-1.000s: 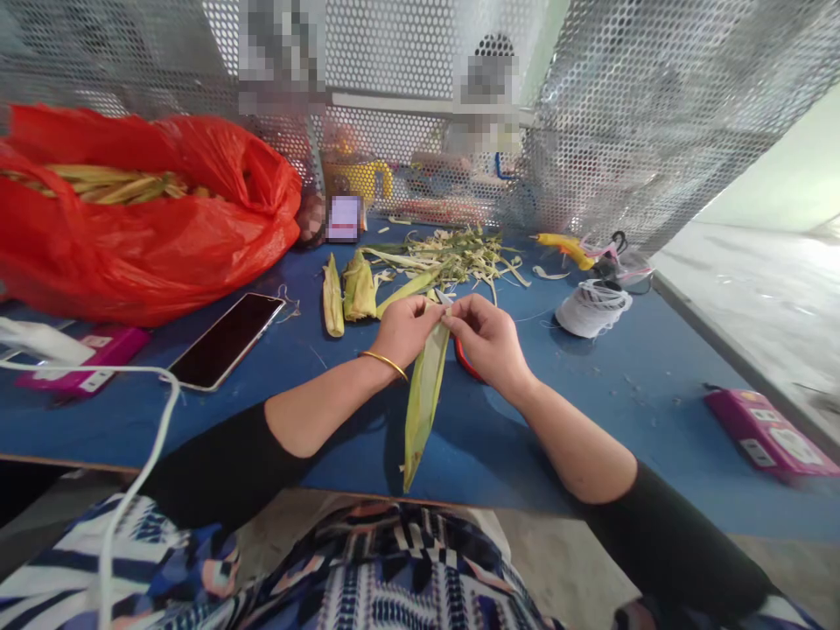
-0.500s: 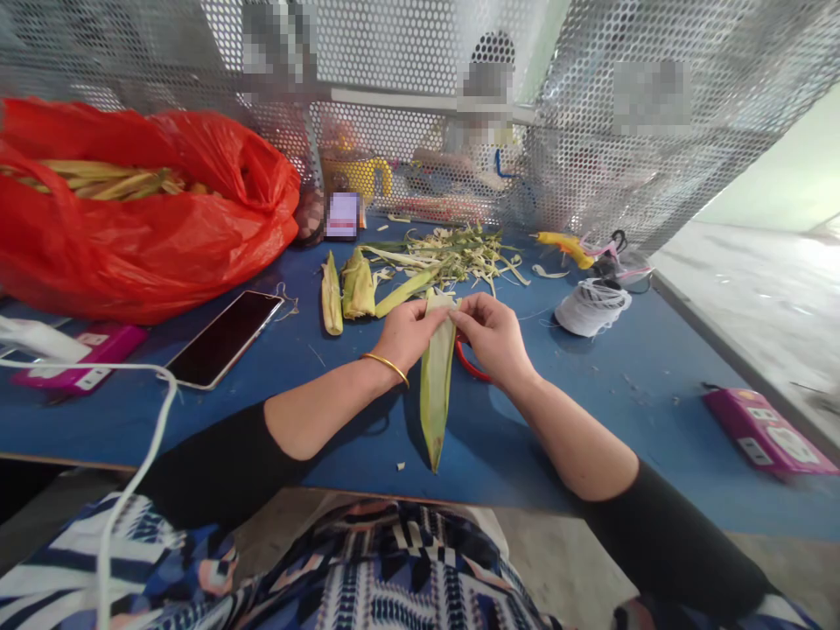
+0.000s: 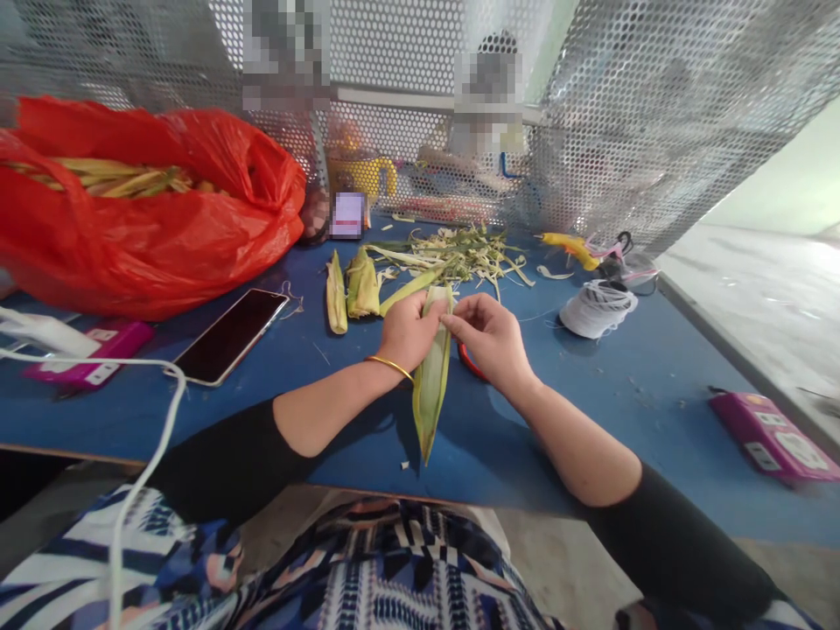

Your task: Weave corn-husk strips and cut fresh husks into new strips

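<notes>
A long pale-green husk leaf hangs from my fingers, its pointed tip toward me. My left hand grips its upper part from the left, thumb on top; a gold bangle circles that wrist. Pinched at the leaf's right edge is my right hand, thumb against forefinger. Under the right hand shows part of a red scissors-like handle. Beyond my hands lie a pile of shredded strips, a folded husk bundle and a narrow husk piece.
A red plastic bag of husks fills the left. Nearer lie a phone and a magenta power strip with a white cable. Rightward are white thread, a yellow glue gun and another power strip. Perforated metal stands behind.
The leaf's lower tip has swung slightly left and its face has turned a little. My right fingers have shifted slightly along its upper right edge. The whole view has moved slightly.
</notes>
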`<action>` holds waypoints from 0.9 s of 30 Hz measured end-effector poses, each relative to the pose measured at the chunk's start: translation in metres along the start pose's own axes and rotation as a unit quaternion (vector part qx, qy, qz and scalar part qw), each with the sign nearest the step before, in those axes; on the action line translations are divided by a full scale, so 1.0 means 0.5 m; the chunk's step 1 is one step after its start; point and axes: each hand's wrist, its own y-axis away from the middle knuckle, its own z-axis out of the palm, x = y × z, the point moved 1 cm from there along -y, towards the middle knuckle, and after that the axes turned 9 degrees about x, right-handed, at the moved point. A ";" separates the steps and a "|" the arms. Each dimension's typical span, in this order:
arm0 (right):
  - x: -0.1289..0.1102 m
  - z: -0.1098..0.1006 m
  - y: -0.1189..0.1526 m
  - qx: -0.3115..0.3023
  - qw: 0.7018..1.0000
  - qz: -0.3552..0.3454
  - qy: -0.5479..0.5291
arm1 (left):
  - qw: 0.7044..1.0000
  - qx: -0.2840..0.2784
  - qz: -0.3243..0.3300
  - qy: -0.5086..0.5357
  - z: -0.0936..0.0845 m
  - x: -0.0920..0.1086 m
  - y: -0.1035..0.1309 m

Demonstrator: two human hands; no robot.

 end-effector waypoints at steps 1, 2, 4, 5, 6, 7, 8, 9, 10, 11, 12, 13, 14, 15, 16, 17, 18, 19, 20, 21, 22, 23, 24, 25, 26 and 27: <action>0.001 0.001 0.001 -0.007 1.000 0.009 0.007 | 1.000 0.006 0.003 -0.011 -0.001 0.001 0.000; 0.002 0.002 0.002 -0.011 1.000 0.015 0.012 | 1.000 0.011 0.005 -0.019 -0.001 0.001 0.001; 0.000 0.002 0.004 -0.010 0.999 0.030 0.016 | 0.999 0.016 0.014 -0.024 -0.001 0.001 0.002; -0.002 0.002 0.005 -0.006 0.999 0.036 0.017 | 0.999 0.018 0.020 -0.024 -0.001 0.000 0.003; -0.004 0.002 0.006 0.000 0.999 0.043 0.016 | 0.999 0.020 0.026 -0.023 -0.001 -0.001 0.003; -0.005 0.002 0.006 0.006 0.999 0.051 0.012 | 0.999 0.022 0.031 -0.021 -0.001 -0.002 0.003; -0.007 0.002 0.006 0.011 0.998 0.062 0.005 | 0.999 0.025 0.034 -0.020 0.000 -0.002 0.004; -0.007 0.003 0.006 0.013 0.997 0.076 -0.004 | 0.999 0.027 0.034 -0.019 0.000 -0.002 0.004; -0.007 0.003 0.006 0.011 0.996 0.091 -0.013 | 0.999 0.028 0.032 -0.019 0.000 -0.003 0.004; -0.007 0.004 0.006 0.006 0.994 0.103 -0.020 | 0.999 0.028 0.029 -0.019 0.000 -0.003 0.004; -0.006 0.005 0.006 0.003 0.994 0.110 -0.025 | 0.999 0.029 0.026 -0.017 0.001 -0.003 0.004; -0.006 0.005 0.007 0.002 0.993 0.111 -0.027 | 0.999 0.029 0.022 -0.014 0.002 -0.003 0.004; -0.005 0.006 0.008 0.007 0.994 0.106 -0.026 | 0.999 0.029 0.017 -0.007 0.003 -0.004 0.004; -0.005 0.007 0.009 0.017 0.995 0.097 -0.024 | 1.000 0.027 0.009 0.002 0.004 -0.006 0.005; -0.005 0.007 0.011 0.029 0.996 0.084 -0.021 | 1.000 0.023 -0.004 0.016 0.006 -0.008 0.005; -0.006 0.008 0.013 0.040 0.997 0.070 -0.016 | 0.999 0.018 -0.020 0.031 0.009 -0.010 0.005; -0.008 0.008 0.015 0.050 0.997 0.052 -0.009 | 0.998 0.012 -0.038 0.047 0.011 -0.013 0.005; -0.011 0.008 0.017 0.058 0.998 0.027 0.003 | 0.997 0.005 -0.055 0.062 0.012 -0.015 0.005; -0.014 0.007 0.020 0.064 0.998 -0.003 0.020 | 0.995 -0.001 -0.069 0.076 0.014 -0.017 0.005; -0.018 0.006 0.022 0.071 0.996 -0.035 0.039 | 0.993 -0.006 -0.079 0.089 0.014 -0.018 0.004; -0.022 0.004 0.024 0.078 0.993 -0.066 0.058 | 0.991 -0.009 -0.086 0.101 0.015 -0.019 0.003; -0.026 0.002 0.026 0.084 0.989 -0.095 0.075 | 0.990 -0.009 -0.091 0.109 0.014 -0.019 0.002; -0.029 0.000 0.028 0.090 0.985 -0.119 0.087 | 0.989 -0.008 -0.097 0.115 0.014 -0.019 0.000; -0.032 -0.002 0.029 0.094 0.982 -0.138 0.091 | 0.988 -0.005 -0.102 0.118 0.013 -0.019 -0.002; -0.033 -0.004 0.030 0.097 0.979 -0.153 0.090 | 0.987 -0.001 -0.110 0.117 0.013 -0.020 -0.005; -0.034 -0.005 0.030 0.101 0.978 -0.165 0.085 | 0.987 0.004 -0.117 0.114 0.013 -0.022 -0.007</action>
